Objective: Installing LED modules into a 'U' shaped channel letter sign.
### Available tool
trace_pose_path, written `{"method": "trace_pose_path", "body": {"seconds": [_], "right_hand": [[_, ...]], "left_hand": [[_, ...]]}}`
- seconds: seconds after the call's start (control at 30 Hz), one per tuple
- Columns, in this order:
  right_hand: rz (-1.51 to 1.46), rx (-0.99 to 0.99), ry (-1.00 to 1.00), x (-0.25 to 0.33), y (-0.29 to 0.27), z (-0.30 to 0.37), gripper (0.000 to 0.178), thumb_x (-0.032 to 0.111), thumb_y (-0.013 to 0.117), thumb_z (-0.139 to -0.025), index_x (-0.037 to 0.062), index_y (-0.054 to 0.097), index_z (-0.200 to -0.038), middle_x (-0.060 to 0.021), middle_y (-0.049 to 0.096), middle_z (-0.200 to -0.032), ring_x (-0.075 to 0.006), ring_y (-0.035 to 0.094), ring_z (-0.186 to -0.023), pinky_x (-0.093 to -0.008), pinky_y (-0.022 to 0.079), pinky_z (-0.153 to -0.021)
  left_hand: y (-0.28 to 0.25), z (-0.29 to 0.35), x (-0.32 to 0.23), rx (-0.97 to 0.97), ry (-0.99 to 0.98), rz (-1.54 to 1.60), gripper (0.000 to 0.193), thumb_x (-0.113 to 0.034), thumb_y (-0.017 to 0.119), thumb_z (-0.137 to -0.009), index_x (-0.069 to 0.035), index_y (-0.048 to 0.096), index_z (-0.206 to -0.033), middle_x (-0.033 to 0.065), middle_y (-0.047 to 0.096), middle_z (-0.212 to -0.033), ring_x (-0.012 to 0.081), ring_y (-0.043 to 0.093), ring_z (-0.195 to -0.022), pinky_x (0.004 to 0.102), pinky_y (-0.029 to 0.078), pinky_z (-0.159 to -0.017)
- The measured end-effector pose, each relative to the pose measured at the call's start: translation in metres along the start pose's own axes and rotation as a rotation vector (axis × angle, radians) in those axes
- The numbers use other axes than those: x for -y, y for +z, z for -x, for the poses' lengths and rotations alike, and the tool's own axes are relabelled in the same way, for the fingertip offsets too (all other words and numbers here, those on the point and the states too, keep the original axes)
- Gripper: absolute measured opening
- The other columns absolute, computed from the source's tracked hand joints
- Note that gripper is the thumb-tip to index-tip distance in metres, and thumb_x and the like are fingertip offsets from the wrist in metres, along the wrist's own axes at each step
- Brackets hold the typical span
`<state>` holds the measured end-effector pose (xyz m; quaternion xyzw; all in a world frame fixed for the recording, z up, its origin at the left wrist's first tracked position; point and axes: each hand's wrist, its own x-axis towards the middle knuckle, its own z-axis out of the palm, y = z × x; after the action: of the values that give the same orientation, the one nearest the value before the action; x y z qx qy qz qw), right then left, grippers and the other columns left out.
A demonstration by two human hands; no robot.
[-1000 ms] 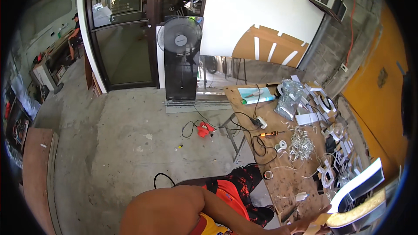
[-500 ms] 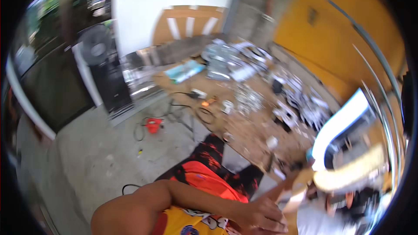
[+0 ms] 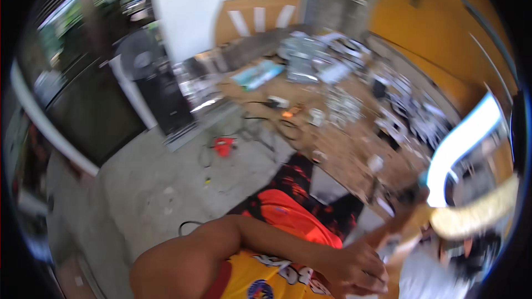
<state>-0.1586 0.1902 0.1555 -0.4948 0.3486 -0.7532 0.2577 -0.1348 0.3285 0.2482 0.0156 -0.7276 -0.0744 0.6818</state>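
Note:
Across the lower part of the view, my left arm bends over my lap. My left hand (image 3: 361, 272) is at the lower right with its fingers curled in; whatever lies inside them is hidden. Farther right, a blurred stretch of skin, seemingly my right hand (image 3: 419, 202), meets the lower end of a glossy white curved strip (image 3: 463, 141). Its fingers are smeared, so a hold cannot be made out. Beside that strip is a thick cream-coloured curved piece (image 3: 476, 213).
A brown board (image 3: 343, 158) ahead bears several white cut pieces (image 3: 396, 124), clear plastic bits (image 3: 343, 105) and a blue-white packet (image 3: 258, 75). A red tool (image 3: 224, 147) with a cord lies on the concrete floor (image 3: 149, 188). A black fan (image 3: 141, 58) stands at the left.
The whole scene has shifted right and slightly upward in the picture as my head turned left. My left arm keeps its bent pose, fingers still curled.

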Motion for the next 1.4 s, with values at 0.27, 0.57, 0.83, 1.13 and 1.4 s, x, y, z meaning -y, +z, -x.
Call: {"method": "trace_pose_path", "body": {"seconds": [0.27, 0.57, 0.83, 1.13, 1.4], "right_hand": [[-0.524, 0.582, 0.162, 0.042, 0.203, 0.111, 0.062, 0.035, 0.075, -0.089, -0.0017, 0.051, -0.134, -0.0127, 0.062, -0.12, -0.0218, 0.061, -0.104, -0.0344, 0.051, -0.089], [-0.708, 0.688, 0.201, 0.052, 0.243, 0.123, 0.064, 0.033, 0.078, -0.088, -0.0014, 0.05, -0.134, -0.0124, 0.062, -0.119, -0.0215, 0.061, -0.105, -0.0345, 0.051, -0.091], [-0.745, 0.603, 0.198, 0.039, 0.24, 0.092, 0.065, 0.031, 0.08, -0.086, -0.001, 0.05, -0.135, -0.0121, 0.061, -0.119, -0.0212, 0.06, -0.106, -0.0346, 0.051, -0.093], [-0.311, 0.024, -0.006, -0.045, 0.037, -0.059, 0.067, 0.03, 0.082, -0.085, -0.0007, 0.049, -0.135, -0.0118, 0.061, -0.119, -0.0208, 0.06, -0.108, -0.0347, 0.05, -0.094], [-0.035, -0.077, 0.128, -0.025, 0.015, -0.072, 0.046, 0.015, 0.075, -0.089, 0.0011, 0.052, -0.126, -0.0064, 0.059, -0.105, -0.0185, 0.064, -0.092, -0.0444, 0.061, -0.085]], "left_hand": [[-0.006, -0.001, -0.011, 0.052, -0.006, -0.242, 0.015, -0.023, 0.074, -0.089, -0.009, 0.076, -0.095, 0.0037, 0.071, -0.079, 0.0171, 0.069, -0.073, 0.0695, 0.031, -0.103], [-0.085, -0.043, -0.017, -0.16, 0.078, -0.297, 0.06, -0.06, 0.049, -0.096, -0.012, 0.049, -0.06, 0.0021, 0.047, -0.054, 0.0204, 0.051, -0.049, 0.0444, 0.032, -0.058], [-0.113, -0.07, -0.02, -0.181, 0.062, -0.079, 0.073, -0.07, 0.039, -0.096, -0.014, 0.035, -0.049, -0.0004, 0.037, -0.047, 0.0196, 0.041, -0.037, 0.0351, 0.027, -0.039], [-0.114, 0.035, 0.076, -0.074, -0.627, -0.587, 0.019, -0.008, 0.071, -0.084, -0.006, 0.073, -0.103, 0.0017, 0.062, -0.07, 0.0097, 0.054, -0.054, 0.0237, 0.041, -0.049], [-0.132, 0.055, 0.134, -0.405, -0.993, -0.239, 0.033, -0.01, 0.073, -0.087, 0.001, 0.067, -0.117, 0.0028, 0.067, -0.095, 0.0052, 0.058, -0.077, 0.0206, 0.047, -0.067]]}}
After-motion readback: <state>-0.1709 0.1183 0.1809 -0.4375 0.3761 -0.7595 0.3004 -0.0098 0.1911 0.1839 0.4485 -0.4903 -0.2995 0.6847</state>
